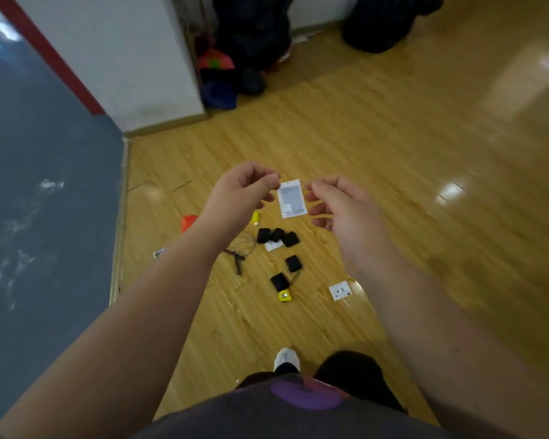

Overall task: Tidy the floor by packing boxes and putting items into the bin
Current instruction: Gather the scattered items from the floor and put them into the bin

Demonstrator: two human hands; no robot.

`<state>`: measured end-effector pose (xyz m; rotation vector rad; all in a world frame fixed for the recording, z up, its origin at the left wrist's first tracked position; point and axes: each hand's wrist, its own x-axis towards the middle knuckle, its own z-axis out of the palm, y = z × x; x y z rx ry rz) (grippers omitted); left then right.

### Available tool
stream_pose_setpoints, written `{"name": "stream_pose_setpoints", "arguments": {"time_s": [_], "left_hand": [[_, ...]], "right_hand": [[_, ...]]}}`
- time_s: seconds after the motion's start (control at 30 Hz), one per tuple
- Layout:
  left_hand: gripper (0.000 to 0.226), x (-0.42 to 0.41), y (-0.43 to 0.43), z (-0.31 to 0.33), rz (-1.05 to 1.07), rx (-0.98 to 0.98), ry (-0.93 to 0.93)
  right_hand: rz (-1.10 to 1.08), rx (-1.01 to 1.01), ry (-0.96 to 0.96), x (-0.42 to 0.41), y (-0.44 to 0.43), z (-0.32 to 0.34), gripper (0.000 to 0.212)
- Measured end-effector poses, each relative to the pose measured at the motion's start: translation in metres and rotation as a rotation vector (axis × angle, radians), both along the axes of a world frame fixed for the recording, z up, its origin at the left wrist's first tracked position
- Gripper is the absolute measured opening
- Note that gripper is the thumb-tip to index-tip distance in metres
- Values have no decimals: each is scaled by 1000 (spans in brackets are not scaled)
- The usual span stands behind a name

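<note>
Head view: left hand and right hand each pinched a top corner of the small white plastic pouch above the wooden floor. Such slight pinches risked dropping it.

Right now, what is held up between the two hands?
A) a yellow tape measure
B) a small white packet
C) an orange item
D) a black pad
B: the left hand and right hand pinch the small white packet by its top corners; the yellow tape measure and black pads lie on the floor below.
</note>
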<state>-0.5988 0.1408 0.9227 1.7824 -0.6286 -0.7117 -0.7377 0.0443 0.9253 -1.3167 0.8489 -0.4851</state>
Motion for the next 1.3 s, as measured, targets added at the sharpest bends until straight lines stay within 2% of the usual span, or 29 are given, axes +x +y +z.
{"name": "stream_pose_setpoints", "arguments": {"time_s": [0.2, 0.47, 0.7, 1.07, 1.3], "left_hand": [[8, 44, 2, -5, 133, -14, 49], [11, 111, -15, 5, 257, 23, 21], [15, 170, -25, -8, 398, 20, 72], [15, 259, 38, -27, 587, 26, 117], [15, 362, 92, -42, 548, 48, 127]], "right_hand": [[152, -21, 49, 59, -12, -1, 14], [330, -26, 56, 139, -54, 9, 16], [436, -8, 86, 210, -81, -15, 17], [617, -3, 109, 328, -33, -24, 20], [586, 23, 121, 431, 27, -38, 19]]}}
